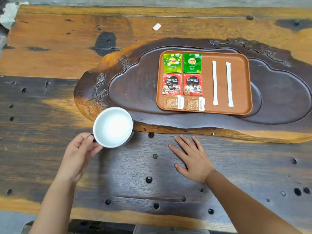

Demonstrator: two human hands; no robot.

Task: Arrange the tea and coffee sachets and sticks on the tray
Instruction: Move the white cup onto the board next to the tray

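My left hand (79,149) grips the white round ceramic cup (112,127) at its near-left side: my thumb lies against the rim and my other fingers (97,147) curl around the handle, closed on it. The cup looks empty, and it sits at the edge of the dark carved wooden tea board (135,85), partly over the table (50,48).

My right hand (194,159) lies flat, palm down, on the dark wood of the table just in front of the board. Its fingers (184,141) are spread wide and straight, holding nothing and touching only the table.

The brown rectangular tray (244,81) rests on the board, well apart from both hands. On its left part the sachets lie in three rows of two: two green Lipton tea sachets (182,63) at the far end, two red Nescafé coffee sachets (182,84) in the middle, and two small brown sachets with white end flaps (184,103) nearest me. To their right, two long white sticks (222,83) lie side by side, apart from each other.

A small white piece (157,26) lies alone on the table beyond the board.
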